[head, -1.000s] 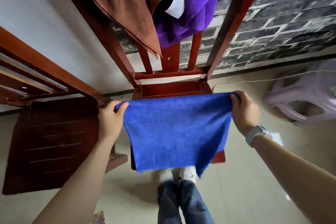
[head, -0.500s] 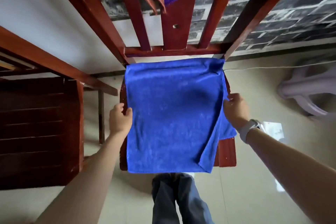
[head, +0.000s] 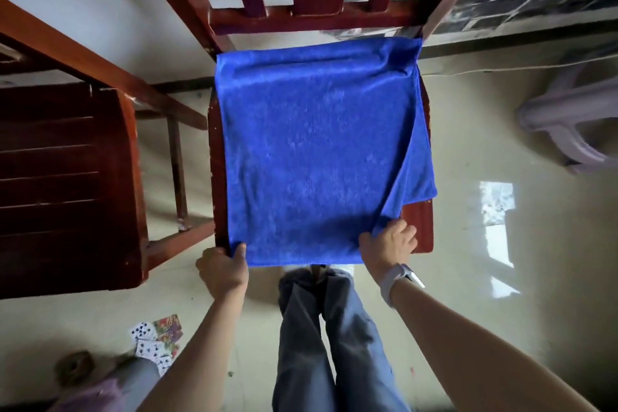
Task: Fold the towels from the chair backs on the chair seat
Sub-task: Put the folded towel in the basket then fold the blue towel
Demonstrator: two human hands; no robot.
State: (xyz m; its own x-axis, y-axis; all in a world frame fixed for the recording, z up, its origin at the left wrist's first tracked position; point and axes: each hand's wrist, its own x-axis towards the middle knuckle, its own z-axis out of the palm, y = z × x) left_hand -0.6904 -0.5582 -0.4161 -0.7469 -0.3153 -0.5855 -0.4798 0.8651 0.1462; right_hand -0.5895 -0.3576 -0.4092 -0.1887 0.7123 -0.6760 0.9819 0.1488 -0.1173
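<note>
**Blue towel now spread on the seat**

Slid down since a moment ago: both hands, from the towel's sides to its near corners. Now lying flat over the chair seat (head: 419,227), the blue towel (head: 311,150), with its far edge up against the chair back (head: 311,15). Doubled over on the right side, where an under layer pokes out past the top one.

Pinching the near left corner, thumb on top: the left hand (head: 222,269). Gripping the near right corner, fingers curled round the cloth: the right hand (head: 388,246), with a watch (head: 399,278) on its wrist.

Step in hand, by the look of it: laying the towel out and pulling it smooth, ready for a fold. Next, most likely: lifting both near corners together and carrying them to the far edge. Needs even hands, and corners lined up, or the fold goes crooked.

Further out: a second dark chair (head: 67,177) on the left, playing cards (head: 157,341) on the floor, a pale plastic stool (head: 575,124) on the right.
</note>
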